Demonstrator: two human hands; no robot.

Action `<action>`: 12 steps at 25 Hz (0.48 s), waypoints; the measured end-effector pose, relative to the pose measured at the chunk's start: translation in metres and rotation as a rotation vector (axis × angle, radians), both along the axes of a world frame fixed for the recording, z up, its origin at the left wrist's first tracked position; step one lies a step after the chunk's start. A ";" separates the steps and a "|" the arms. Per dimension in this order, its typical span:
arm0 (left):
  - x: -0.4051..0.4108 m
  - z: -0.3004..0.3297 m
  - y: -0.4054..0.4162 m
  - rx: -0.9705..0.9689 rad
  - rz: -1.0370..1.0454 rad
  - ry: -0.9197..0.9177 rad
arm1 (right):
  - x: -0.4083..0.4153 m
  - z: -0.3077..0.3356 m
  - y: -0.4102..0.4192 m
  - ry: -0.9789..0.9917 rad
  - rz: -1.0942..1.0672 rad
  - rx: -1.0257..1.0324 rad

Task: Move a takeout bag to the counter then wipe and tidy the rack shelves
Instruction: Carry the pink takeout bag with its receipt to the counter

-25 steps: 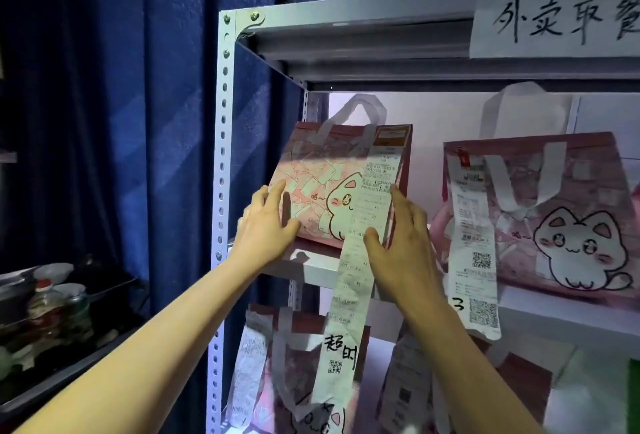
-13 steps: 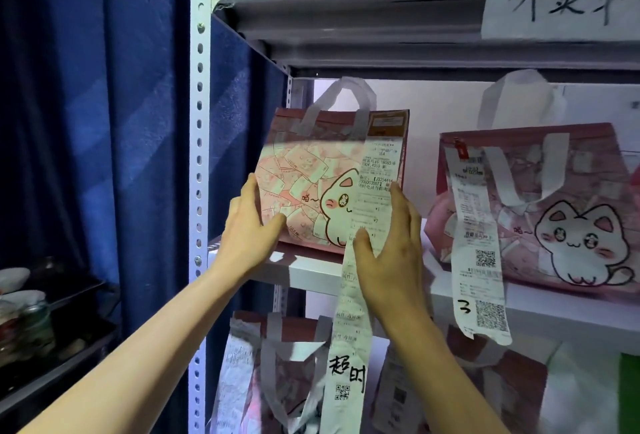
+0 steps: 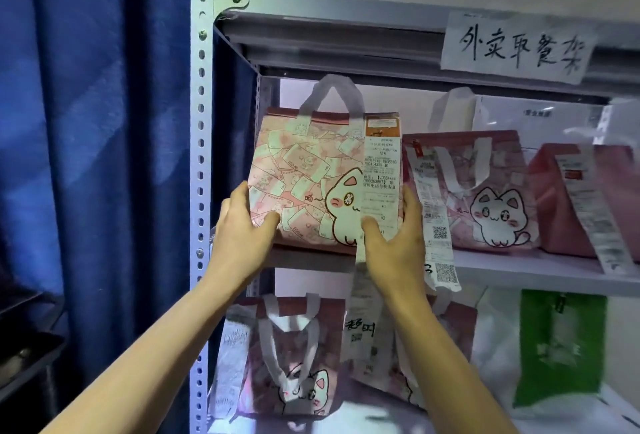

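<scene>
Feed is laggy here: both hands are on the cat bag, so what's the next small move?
Probably draw the bag straight out toward you. Left hand and right hand clamp its sides, and its long receipt hangs loose beside the neighbouring bag.

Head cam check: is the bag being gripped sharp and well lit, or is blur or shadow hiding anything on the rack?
Head view: the held bag is sharp and evenly lit between the left hand and right hand, its receipt partly legible; lower-shelf bags are dim and soft; the right-edge bag is blurred; the rack post bows slightly from the wide-angle lens.
</scene>
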State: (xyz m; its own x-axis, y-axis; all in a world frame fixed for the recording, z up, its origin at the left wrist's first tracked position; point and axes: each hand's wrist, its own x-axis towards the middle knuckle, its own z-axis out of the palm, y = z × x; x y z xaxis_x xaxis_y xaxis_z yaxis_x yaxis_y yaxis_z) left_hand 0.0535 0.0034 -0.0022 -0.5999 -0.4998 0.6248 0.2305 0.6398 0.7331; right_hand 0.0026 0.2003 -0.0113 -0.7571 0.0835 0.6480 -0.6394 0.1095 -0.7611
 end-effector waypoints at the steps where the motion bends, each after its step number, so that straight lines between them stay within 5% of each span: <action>1: 0.009 0.000 0.001 -0.004 -0.009 0.007 | 0.009 0.000 0.001 0.001 -0.007 -0.015; 12: 0.103 -0.013 0.009 0.023 -0.118 0.060 | 0.114 -0.021 0.002 0.013 -0.088 -0.090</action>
